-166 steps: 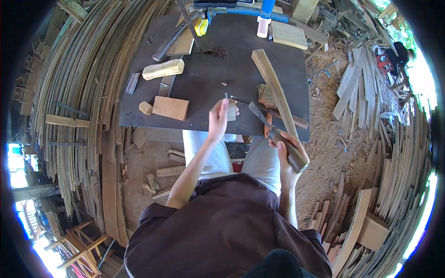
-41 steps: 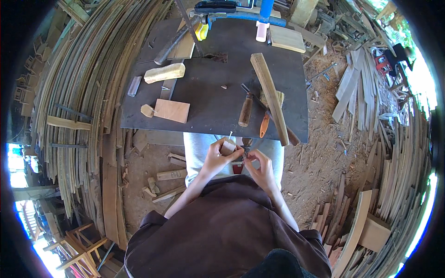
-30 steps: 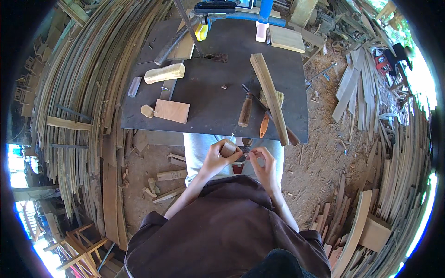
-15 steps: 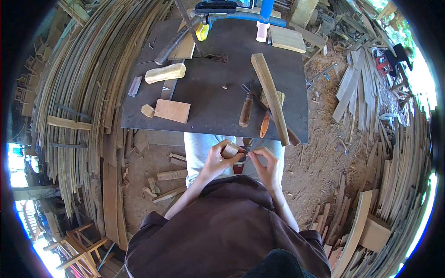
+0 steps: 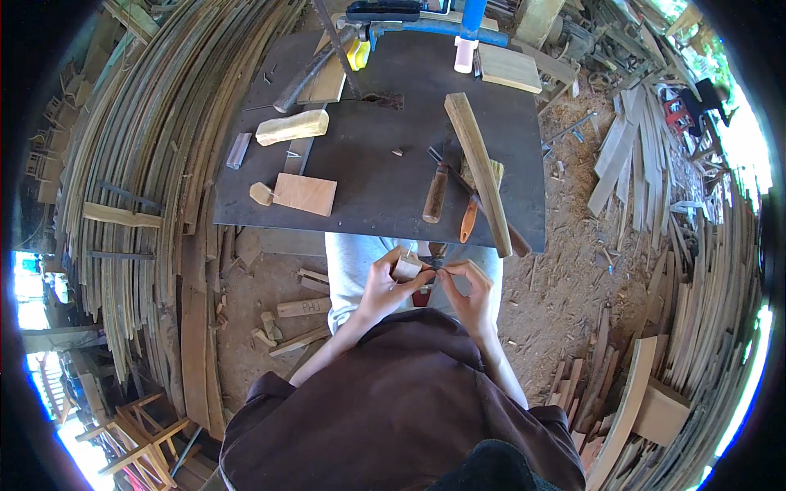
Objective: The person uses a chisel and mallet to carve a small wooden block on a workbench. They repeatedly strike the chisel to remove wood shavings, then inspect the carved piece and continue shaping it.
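Observation:
Just below the dark table's (image 5: 385, 204) front edge, my left hand (image 5: 386, 288) is wrapped round a small pale wooden block (image 5: 407, 266), a thin piece sticking up from it. My right hand (image 5: 467, 295) is closed in a pinch against the left fingertips, on something small that I cannot make out. A dark object (image 5: 437, 252) shows just beyond the fingertips, partly hidden. On the table above lie a wooden-handled tool (image 5: 435, 192), an orange-handled tool (image 5: 468, 220), a long wooden stick (image 5: 471, 147), a flat board (image 5: 304, 192) and a rough pale block (image 5: 291, 128).
A blue metal clamp (image 5: 470, 18) and a board (image 5: 508, 69) are at the table's back. Stacked wooden strips (image 5: 123, 213) line both sides, wood offcuts (image 5: 303, 307) lie on the floor, and a seated person in dark clothes (image 5: 702, 98) is at the far right.
Since the earliest frame, both hands moved down from the table to my lap and the long-handled tool was laid on the table. Lately only the right fingers shifted slightly toward the left.

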The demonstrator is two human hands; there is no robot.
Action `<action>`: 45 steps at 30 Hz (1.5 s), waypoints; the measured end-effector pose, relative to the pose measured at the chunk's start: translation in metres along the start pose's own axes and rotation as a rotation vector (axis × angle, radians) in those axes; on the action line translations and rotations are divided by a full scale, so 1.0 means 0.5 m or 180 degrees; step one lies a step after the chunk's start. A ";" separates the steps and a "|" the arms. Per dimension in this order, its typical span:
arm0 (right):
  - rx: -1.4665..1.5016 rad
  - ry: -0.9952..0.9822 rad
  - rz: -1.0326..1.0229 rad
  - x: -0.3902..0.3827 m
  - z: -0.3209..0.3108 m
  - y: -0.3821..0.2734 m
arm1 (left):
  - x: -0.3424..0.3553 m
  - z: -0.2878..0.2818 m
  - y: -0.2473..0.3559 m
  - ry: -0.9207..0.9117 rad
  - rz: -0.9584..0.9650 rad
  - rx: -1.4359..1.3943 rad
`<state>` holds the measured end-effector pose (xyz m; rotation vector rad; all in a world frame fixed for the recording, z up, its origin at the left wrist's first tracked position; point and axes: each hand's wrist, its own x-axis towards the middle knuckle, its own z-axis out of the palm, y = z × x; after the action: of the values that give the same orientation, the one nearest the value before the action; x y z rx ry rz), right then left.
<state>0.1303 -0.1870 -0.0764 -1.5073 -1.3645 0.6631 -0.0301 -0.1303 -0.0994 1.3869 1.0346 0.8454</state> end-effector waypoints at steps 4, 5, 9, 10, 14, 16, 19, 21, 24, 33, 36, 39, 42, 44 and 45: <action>-0.0077 0.0094 -0.0068 -0.002 0.003 0.003 | -0.002 0.004 0.011 0.0112 -0.0045 0.0037; -0.0096 0.0123 -0.0076 -0.003 0.003 0.005 | -0.003 0.005 0.012 0.0134 -0.0042 0.0036; 0.0025 0.0069 0.0046 -0.002 0.001 -0.001 | -0.004 0.006 0.020 0.0127 -0.0105 -0.0026; 0.0032 0.0062 0.0029 -0.002 0.001 0.001 | -0.003 0.005 0.017 0.0105 -0.0106 -0.0078; 0.0030 0.0057 -0.0079 0.001 0.000 -0.006 | -0.002 -0.001 0.009 0.0007 -0.0045 -0.0092; 0.0028 0.0028 -0.0090 0.001 0.001 -0.002 | -0.002 -0.003 0.006 -0.0022 -0.0085 -0.0118; 0.0025 0.0009 -0.0090 0.001 0.003 -0.003 | -0.002 -0.005 0.008 -0.0046 -0.0039 -0.0155; 0.0019 0.0010 -0.0102 0.001 0.003 -0.003 | -0.002 -0.006 0.007 -0.0057 -0.0017 -0.0178; 0.0032 0.0012 -0.0117 0.000 0.004 0.001 | -0.004 -0.006 -0.001 -0.0060 -0.0039 -0.0202; -0.0013 -0.0039 -0.0094 0.001 0.003 0.000 | -0.006 -0.005 -0.005 -0.0042 0.0033 -0.0223; -0.0048 -0.0052 -0.0130 -0.001 0.002 0.001 | -0.008 -0.004 -0.001 -0.0008 -0.0005 -0.0114; 0.0009 -0.0085 -0.0134 -0.003 0.001 0.003 | -0.014 -0.002 0.006 -0.0003 -0.0125 -0.0022; -0.0005 -0.0123 -0.0096 -0.008 0.000 0.007 | -0.019 0.006 -0.002 0.0036 -0.0043 -0.0031; 0.0003 -0.0089 -0.0113 -0.008 -0.001 0.003 | -0.019 0.008 0.001 0.0040 0.0073 -0.0146; 0.0035 -0.0071 -0.0154 -0.007 -0.002 0.001 | -0.018 0.007 0.006 0.0010 0.0034 -0.0231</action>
<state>0.1306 -0.1903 -0.0773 -1.4576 -1.4077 0.6578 -0.0298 -0.1397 -0.0958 1.3311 0.9903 0.8849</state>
